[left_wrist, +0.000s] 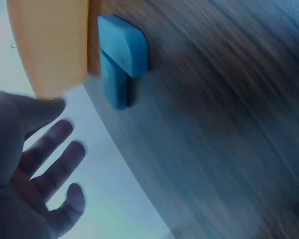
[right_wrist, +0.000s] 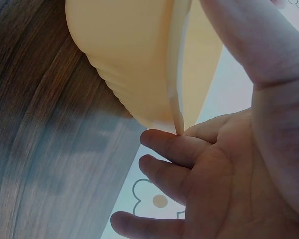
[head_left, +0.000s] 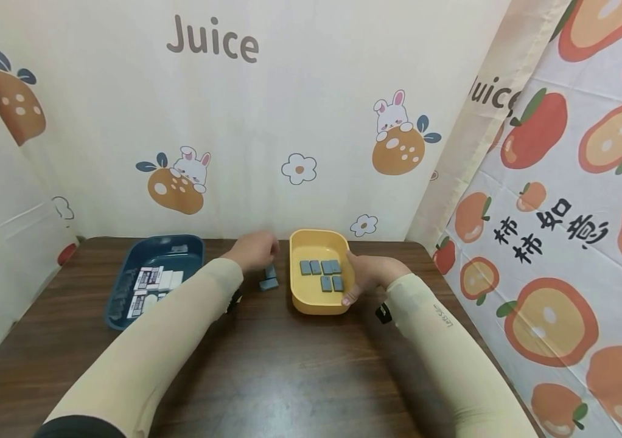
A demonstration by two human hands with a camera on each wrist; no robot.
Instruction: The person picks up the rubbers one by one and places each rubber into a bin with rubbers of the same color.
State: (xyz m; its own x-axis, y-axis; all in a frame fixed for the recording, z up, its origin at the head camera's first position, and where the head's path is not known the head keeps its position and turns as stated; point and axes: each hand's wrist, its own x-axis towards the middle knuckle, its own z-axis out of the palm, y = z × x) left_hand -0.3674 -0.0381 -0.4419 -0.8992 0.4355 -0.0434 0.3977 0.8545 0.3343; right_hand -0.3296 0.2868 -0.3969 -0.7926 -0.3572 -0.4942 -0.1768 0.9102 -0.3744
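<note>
Two small blue-grey blocks [left_wrist: 123, 44] lie against each other on the wooden table, left of a yellow bin [head_left: 319, 306]. My left hand [head_left: 253, 250] is over the table beside them. In the left wrist view its fingers [left_wrist: 60, 164] are spread and loosely bent, with nothing between them. Several more blue-grey blocks [head_left: 326, 283] lie flat on the bin's floor in two rows. At the bin's right side, my right hand [head_left: 368, 274] holds the wall, thumb over the rim and fingers outside, as the right wrist view shows at the rim [right_wrist: 175, 74].
On the left stands a dark blue tray [head_left: 193, 252] holding white blocks [head_left: 171, 280] and pieces with dark printing [head_left: 149, 278]. A printed cloth [head_left: 300, 109] hangs behind the table's back edge, and another [head_left: 552, 243] hangs along the right side.
</note>
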